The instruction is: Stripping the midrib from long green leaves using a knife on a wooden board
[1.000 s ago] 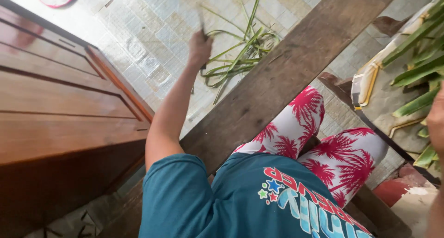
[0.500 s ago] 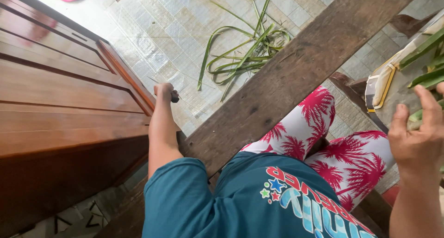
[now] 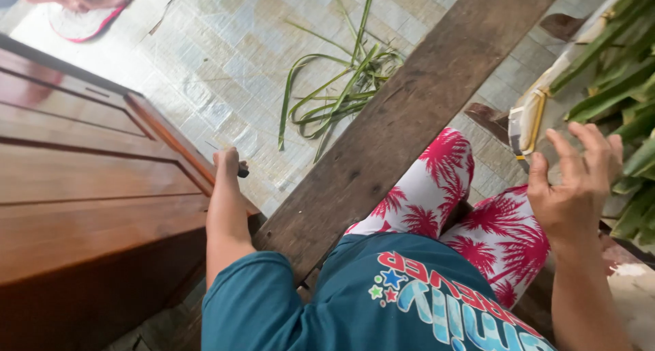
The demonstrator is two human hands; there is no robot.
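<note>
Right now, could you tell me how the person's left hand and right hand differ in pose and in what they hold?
The left hand is closed in a fist around a dark handle, low beside the wooden door; the right hand is open with fingers spread and holds nothing. The left hand is over the tiled floor; the right hand is by the green leaves. Both are bare.

Left arm extended forward and down, elbow nearly straight, forearm bare below a teal sleeve. Left hand (image 3: 226, 161) closed in a fist, knuckles up, gripping a small dark handle. Right arm bent, forearm rising from the lower right. Right hand (image 3: 572, 187) open, back toward the camera, fingers (image 3: 588, 141) spread and slightly curled, holding nothing.
</note>
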